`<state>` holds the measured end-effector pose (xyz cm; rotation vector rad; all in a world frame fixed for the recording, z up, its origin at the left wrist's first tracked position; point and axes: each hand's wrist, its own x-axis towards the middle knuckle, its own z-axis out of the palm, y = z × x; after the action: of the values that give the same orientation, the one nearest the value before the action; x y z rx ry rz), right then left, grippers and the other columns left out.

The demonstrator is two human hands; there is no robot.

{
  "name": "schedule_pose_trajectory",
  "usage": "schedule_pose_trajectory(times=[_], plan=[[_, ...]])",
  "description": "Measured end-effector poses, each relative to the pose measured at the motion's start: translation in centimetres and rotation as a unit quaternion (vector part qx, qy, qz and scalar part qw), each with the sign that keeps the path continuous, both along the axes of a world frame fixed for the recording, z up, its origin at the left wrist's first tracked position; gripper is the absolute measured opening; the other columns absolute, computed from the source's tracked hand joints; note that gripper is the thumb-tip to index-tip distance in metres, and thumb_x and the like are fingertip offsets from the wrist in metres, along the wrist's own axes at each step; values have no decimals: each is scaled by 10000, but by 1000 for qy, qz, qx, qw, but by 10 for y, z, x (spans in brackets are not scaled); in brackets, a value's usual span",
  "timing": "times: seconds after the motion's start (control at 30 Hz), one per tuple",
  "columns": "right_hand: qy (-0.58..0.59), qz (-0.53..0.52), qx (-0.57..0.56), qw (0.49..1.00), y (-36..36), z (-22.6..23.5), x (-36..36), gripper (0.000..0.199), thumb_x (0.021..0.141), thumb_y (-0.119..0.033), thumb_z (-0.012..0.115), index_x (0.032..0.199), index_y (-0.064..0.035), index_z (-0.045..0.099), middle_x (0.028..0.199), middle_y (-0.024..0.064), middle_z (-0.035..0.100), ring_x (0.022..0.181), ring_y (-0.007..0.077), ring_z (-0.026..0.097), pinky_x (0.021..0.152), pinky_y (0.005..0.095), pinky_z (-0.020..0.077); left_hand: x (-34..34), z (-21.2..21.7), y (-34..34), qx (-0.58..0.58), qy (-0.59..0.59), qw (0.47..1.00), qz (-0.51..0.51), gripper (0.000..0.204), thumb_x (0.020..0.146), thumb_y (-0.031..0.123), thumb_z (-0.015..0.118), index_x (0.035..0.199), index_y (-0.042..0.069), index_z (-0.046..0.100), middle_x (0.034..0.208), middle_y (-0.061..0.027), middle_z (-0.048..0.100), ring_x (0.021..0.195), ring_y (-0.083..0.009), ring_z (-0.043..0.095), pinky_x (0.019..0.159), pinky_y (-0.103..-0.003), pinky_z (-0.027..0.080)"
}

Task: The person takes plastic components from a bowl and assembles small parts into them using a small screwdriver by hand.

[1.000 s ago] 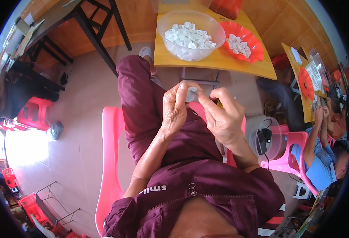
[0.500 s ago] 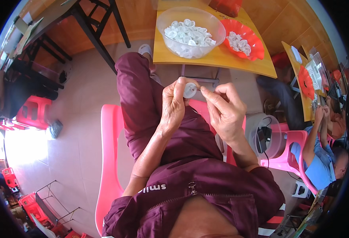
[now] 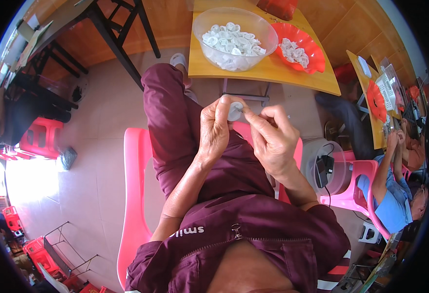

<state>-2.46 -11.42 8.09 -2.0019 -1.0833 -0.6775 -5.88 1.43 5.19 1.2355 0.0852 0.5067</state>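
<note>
Left hand (image 3: pixel 213 128) pinched small white part (image 3: pixel 235 110) above lap, grip closed on it. Right hand (image 3: pixel 272 137) met part from right, fingertips pinched at its edge; hold unclear. Beyond, yellow worktop (image 3: pixel 273 73) carried clear bowl (image 3: pixel 235 32) of white parts, red dish (image 3: pixel 299 48) beside it. Far right, seated person (image 3: pixel 395 195) in blue worked.

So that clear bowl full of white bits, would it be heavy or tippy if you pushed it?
Probably light: the bowl looks like thin clear plastic and the white pieces in it are small. It seems wide and low, so it would likely slide on the smooth yellow table rather than tip.
</note>
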Motion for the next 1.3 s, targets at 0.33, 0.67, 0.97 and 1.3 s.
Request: schedule_pose_trajectory(times=[0.33,0.67,0.97,1.3], plan=[[24,5,66,998,-2,12,-1,272,718,85,681,967,-24,677,767,68,532,588,159,593,486,277,451,0,0,4,-120,-82,978,-147,414,997,336,408,1162,-12,559,915,-14,569,772,-77,481,736,-222,409],[31,17,72,997,-3,14,-3,268,733,76,671,980,-28,674,755,73,529,575,162,581,475,283,443,0,5,5,-176,-100,961,-191,414,959,246,507,1267,-31,494,1105,-86,590,1048,-150,539,920,-300,432],[12,24,57,998,-3,11,1,287,744,65,666,1010,-41,675,751,64,508,540,159,552,453,285,423,2,2,5,-160,-119,962,-188,388,946,188,528,1259,-39,506,1189,-107,547,1117,-180,528,960,-316,426],[50,26,51,997,1,7,0,258,747,79,659,979,-34,671,761,64,500,533,152,545,451,286,415,4,-7,4,-100,-145,976,-131,366,936,176,548,1257,0,534,1183,-119,545,1101,-193,532,967,-339,437]])
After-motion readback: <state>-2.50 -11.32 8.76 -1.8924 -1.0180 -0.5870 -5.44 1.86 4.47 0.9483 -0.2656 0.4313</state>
